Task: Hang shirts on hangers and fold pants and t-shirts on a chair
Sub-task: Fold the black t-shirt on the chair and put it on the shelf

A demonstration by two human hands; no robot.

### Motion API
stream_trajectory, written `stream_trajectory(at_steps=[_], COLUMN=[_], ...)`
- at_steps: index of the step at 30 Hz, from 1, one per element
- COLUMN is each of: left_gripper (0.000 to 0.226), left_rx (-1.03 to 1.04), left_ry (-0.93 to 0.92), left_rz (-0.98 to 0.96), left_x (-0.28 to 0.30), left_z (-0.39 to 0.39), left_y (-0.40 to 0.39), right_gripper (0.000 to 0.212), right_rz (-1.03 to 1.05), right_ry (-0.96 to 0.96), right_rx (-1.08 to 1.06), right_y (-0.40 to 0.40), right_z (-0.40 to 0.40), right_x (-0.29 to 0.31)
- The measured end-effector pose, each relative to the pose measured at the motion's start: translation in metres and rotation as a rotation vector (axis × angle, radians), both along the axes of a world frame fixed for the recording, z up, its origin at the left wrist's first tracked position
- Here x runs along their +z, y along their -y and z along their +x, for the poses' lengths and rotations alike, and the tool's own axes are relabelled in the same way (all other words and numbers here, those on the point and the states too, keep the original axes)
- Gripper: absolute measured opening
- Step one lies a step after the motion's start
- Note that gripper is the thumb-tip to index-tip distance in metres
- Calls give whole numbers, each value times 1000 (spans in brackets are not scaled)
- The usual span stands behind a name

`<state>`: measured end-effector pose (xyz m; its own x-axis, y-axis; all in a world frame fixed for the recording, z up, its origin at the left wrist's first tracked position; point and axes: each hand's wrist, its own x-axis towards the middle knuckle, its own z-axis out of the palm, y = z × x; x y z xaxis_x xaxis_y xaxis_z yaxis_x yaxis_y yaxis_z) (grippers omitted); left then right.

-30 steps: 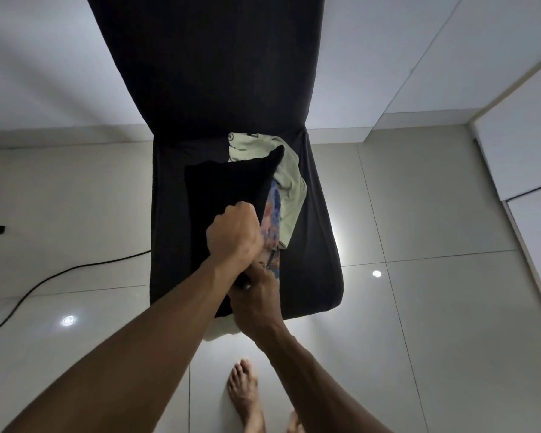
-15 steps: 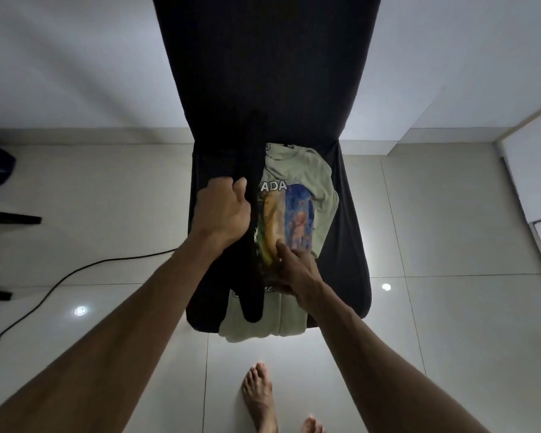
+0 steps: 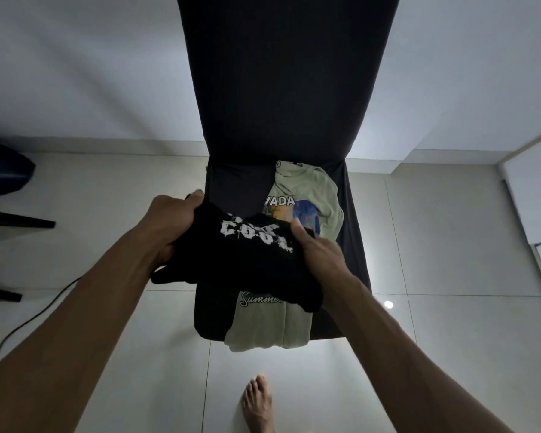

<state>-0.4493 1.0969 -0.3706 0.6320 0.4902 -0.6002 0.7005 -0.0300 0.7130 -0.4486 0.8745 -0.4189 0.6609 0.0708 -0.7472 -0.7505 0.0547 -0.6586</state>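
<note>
Your left hand (image 3: 169, 220) and right hand (image 3: 317, 248) each grasp an end of the black t-shirt (image 3: 247, 257) (white lettering up), stretched between them above the chair (image 3: 353, 245) seat, over the green t-shirt (image 3: 313, 189).

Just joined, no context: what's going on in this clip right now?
A person stands at a dark chair sorting laundry. Both hands hold a black printed t-shirt above the seat: the left hand has a grip on its left edge, the right hand on its right side. A pale green t-shirt lies on the seat underneath, its lower part hanging over the front edge.
</note>
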Motion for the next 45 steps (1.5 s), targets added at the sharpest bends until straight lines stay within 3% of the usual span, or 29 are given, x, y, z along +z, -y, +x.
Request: stream_trajectory(at_steps=[3,11,16,22,27,30,33,37,41,45], left_gripper=[40,43,52,50,45,50,60,67,64,60], left_rx=[-3,130,67,-162,-197,-226,-267,-230,-102,26], left_ry=[-38,178,161,-146,-112,-103,-210,-207,-213,-65], left_rz=[-42,-39,99,210,519,587,590,569,380,169], left_x=[5,6,-57,-176,-190,-189,-191,-191,-194,-187], left_z=[11,52,22,-54,-78,-86,-89,-62,-16,9], left_y=[3,35,52,78,95,98,98,90,77,80], right_gripper=[40,28,34,27,29,30,34,40,43,42], right_rz=[-54,-80,-232,-451,-581,-653,-680,-670,-644,-640], right_ry=[51,294,285,57,191,223,189,255,245,358], right_rx=[54,33,129,222,285,346,390,314,223,154], right_y=[8,30,56,85,92,92,92,85,71,53], right_z=[22,70,54,-13,-30,-34,-35,-6,25,27], right_x=[43,70,2,-119,-139,-141,-141,-136,-136,-133])
